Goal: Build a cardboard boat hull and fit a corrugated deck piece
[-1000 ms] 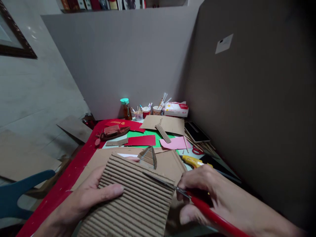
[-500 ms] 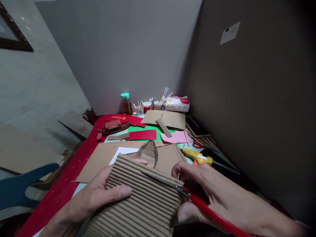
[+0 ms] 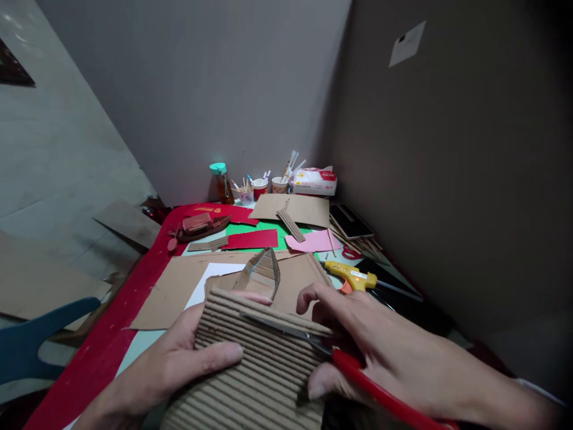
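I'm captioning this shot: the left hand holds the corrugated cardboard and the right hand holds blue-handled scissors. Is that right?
Only the colour is wrong: the head view shows red-handled scissors in the right hand. The left hand does hold the corrugated cardboard.

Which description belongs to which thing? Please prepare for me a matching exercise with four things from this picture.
1. Ridged cardboard sheet
2. Glue gun
3. Bottle
4. Large scissors

A. Yellow and orange
B. Held in the right hand
C. Has a turquoise lid
D. Held in the left hand

Pairs: 1-D, 2-A, 3-C, 4-B
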Demonstrator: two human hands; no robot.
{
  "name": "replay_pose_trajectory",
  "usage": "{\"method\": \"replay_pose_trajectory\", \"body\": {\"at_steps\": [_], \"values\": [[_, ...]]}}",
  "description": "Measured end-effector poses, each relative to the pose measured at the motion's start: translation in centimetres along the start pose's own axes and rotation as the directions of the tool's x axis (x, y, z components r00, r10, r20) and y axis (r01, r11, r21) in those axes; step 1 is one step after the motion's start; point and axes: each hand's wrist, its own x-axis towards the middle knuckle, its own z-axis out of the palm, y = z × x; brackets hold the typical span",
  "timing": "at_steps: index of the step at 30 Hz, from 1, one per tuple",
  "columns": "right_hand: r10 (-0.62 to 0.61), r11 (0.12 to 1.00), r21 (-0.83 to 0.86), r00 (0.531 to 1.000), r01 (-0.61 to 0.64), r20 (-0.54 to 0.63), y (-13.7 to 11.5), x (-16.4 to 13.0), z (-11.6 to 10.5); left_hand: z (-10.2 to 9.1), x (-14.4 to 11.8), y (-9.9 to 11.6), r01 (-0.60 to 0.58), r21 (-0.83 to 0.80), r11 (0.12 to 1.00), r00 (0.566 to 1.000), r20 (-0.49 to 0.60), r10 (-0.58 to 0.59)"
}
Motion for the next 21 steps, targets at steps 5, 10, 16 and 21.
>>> {"method": "replay_pose_trajectory", "body": {"at_steps": [5, 10, 16, 21], "values": [[-0.025, 0.999, -0.022, 1.000, 0.026, 0.013, 0.6, 0.2, 0.0, 0.5, -0.1, 0.1, 0.057, -0.035, 0.998, 0.998, 0.006, -0.057], [-0.059, 0.998, -0.017, 0.997, 0.060, 0.043, 0.2, 0.8, -0.2, 0.9, 0.2, 0.5, 0.063, -0.022, 0.998, 0.998, 0.021, -0.063], [0.013, 0.999, 0.035, 1.000, -0.014, 0.026, 0.7, 0.6, 0.5, 0.5, 0.8, 0.4, 0.021, 0.013, 1.000, 0.995, 0.098, -0.022], [-0.049, 0.998, 0.050, 0.999, 0.049, 0.015, 0.7, 1.3, 0.5, 0.4, 1.3, 0.1, 0.001, 0.045, 0.999, 0.989, 0.150, -0.007]]}}
